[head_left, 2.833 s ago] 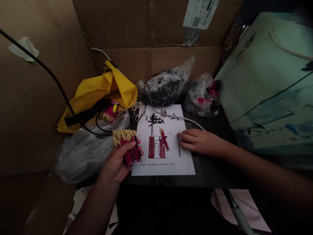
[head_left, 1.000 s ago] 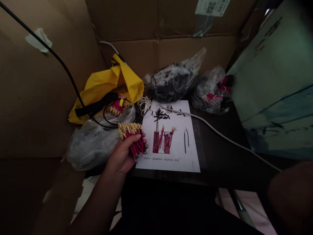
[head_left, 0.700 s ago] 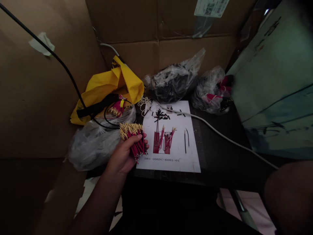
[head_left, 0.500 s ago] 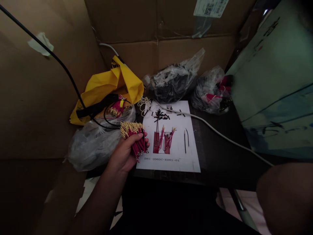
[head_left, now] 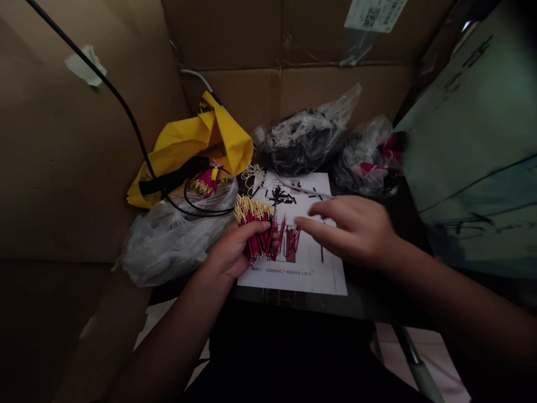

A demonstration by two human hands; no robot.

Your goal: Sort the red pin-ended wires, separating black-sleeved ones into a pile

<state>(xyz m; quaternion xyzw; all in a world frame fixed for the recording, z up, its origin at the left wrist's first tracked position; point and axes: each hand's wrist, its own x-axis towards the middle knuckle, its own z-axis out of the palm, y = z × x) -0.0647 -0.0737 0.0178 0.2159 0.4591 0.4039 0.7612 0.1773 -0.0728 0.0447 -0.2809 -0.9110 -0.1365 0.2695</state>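
Over the left side of the white sheet (head_left: 293,284), the left hand (head_left: 235,249) holds a fat bunch of red wires (head_left: 257,232). The thumb presses across the front of them, and their gold tips point up, away from the person. Over the right side of the sheet hangs the right hand (head_left: 363,224), its thumb and first finger apart with a small gap between. On the sheet, near its middle, lie a few loose red wires (head_left: 283,230) with gold tips. Little black tubes (head_left: 280,196) are spread on the far part of the sheet. Part of a black wire (head_left: 322,253) shows on the sheet below the right hand. To the left of the sheet sit a clear plastic bag (head_left: 176,240) and a yellow bag (head_left: 180,137). Behind the sheet is a plastic bag of dark things (head_left: 302,140).
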